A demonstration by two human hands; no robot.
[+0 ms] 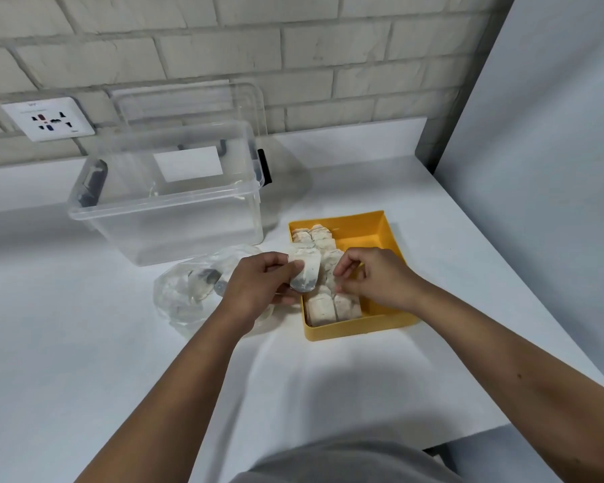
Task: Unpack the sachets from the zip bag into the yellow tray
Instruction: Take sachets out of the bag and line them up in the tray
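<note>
Both forearms are extending forward, converging. The left hand (258, 284) is pinching a sachet (306, 273) between thumb and fingers. The right hand (373, 277) is holding its fingers curled downward; grip undeterminable

zip bag (182, 298) contents blurred, socket (48, 118) labels illegible

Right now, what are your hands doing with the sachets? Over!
Left hand pinches one sachet at yellow tray edge. Right hand over sachets in tray, grip unclear. Zip bag not empty. Nothing in the way.
</note>
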